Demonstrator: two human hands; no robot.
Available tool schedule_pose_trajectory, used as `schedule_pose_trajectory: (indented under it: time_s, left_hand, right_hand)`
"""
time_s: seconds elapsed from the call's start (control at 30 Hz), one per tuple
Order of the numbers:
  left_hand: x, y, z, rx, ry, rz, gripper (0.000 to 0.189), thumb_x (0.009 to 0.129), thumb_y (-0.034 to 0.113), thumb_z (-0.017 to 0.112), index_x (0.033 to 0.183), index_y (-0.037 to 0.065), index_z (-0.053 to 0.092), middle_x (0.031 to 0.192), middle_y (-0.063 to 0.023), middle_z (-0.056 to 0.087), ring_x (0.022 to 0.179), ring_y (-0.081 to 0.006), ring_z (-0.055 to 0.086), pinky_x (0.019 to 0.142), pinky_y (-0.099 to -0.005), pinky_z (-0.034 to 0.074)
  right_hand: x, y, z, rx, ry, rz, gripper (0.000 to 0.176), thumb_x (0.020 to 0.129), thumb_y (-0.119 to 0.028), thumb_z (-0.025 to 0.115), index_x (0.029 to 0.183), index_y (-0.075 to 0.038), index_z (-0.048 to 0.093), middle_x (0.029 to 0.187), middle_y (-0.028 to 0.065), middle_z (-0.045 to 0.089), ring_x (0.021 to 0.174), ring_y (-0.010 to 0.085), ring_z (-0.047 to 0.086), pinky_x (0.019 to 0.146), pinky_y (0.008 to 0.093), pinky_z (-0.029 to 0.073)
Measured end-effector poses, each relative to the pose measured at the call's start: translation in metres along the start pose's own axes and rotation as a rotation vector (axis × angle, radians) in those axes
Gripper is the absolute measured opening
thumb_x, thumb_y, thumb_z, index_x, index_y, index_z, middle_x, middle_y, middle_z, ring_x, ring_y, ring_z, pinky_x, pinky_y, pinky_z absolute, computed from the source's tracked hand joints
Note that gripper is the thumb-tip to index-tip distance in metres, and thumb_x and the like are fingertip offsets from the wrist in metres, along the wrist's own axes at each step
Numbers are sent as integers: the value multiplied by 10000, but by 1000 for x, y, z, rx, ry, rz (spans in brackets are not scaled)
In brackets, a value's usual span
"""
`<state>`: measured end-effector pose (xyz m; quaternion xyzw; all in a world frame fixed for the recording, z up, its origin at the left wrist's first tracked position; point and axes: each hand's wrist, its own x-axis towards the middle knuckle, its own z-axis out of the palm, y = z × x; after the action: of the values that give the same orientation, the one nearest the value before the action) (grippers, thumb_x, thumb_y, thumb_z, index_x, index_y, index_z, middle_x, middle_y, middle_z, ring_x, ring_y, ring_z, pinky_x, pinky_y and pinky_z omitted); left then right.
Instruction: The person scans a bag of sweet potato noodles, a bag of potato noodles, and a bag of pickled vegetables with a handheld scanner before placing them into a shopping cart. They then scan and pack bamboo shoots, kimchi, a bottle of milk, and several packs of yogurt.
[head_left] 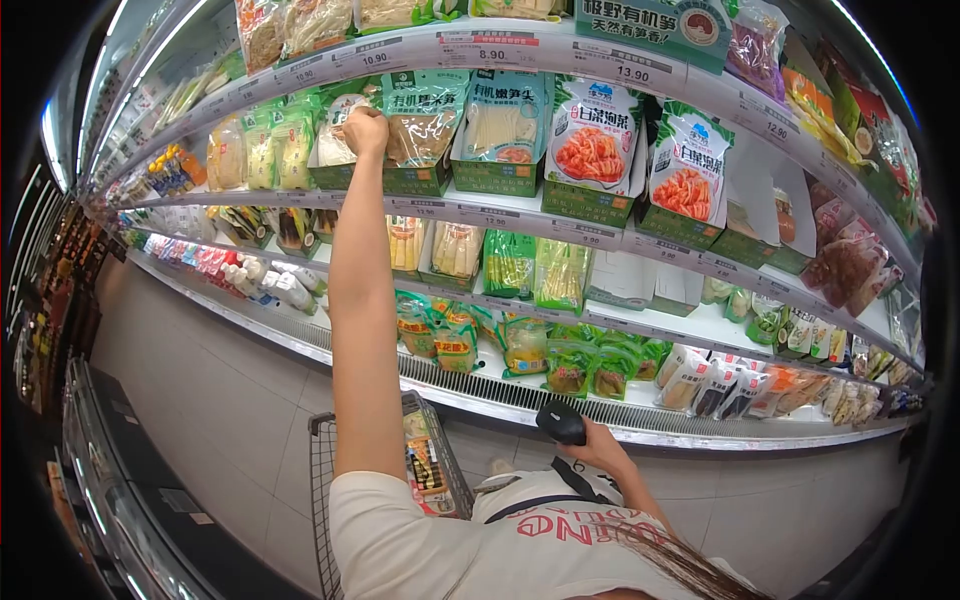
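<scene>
Pouch (425, 130) on shelf (500, 215), gripped at top corner by left hand (365, 130). Better pulled straight out, level. Right hand (600, 447) clenched round black object (560, 422).

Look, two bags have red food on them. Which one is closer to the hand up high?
The red-food bag next to the teal packet; its twin sits farther right of the left hand.

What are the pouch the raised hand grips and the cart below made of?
The pouch the left hand grips looks like glossy plastic film: it shines and wrinkles. The cart looks like dark metal wire, judging by its thin grid; any coating cannot be told.
</scene>
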<state>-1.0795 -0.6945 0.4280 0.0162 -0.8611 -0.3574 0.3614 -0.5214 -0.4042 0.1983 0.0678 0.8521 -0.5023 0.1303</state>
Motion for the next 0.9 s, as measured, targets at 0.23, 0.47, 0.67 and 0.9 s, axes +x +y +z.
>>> schedule_pose_trajectory:
  time_s: [0.23, 0.47, 0.67, 0.9]
  left_hand:
    - [-5, 19, -7, 26, -68, -64, 258, 763, 195, 609, 936, 47, 732, 976, -223, 692, 956, -391, 650, 876, -442, 492]
    - [-7, 20, 3, -312, 111, -18, 257, 808, 127, 550, 952, -73, 625, 962, -245, 654, 916, -348, 631, 851, -417, 473]
    - [-33, 33, -28, -707, 154, -116, 205, 996, 150, 476, 1073, -40, 478, 942, -121, 597, 840, -185, 563, 768, -319, 470]
    - [-30, -8, -20, -1421, -82, -317, 165, 974, 61, 425, 1012, 0, 573, 934, -48, 578, 783, -147, 503, 761, -284, 450]
  right_hand:
    - [-1, -1, 1, 6, -26, 65, 553, 718, -294, 794, 1126, 15, 584, 959, 178, 680, 864, 257, 657, 802, 346, 493]
    - [-3, 8, 6, 35, 43, 54, 555, 724, -278, 787, 1153, 4, 579, 957, 172, 685, 853, 256, 665, 787, 345, 502]
    - [-9, 1, 1, 45, 96, 54, 512, 710, -273, 785, 1105, -3, 602, 930, 206, 692, 881, 333, 684, 789, 382, 515]
    - [-3, 17, 8, 71, 75, 5, 537, 712, -275, 789, 1133, -3, 595, 977, 198, 692, 918, 320, 676, 812, 373, 502]
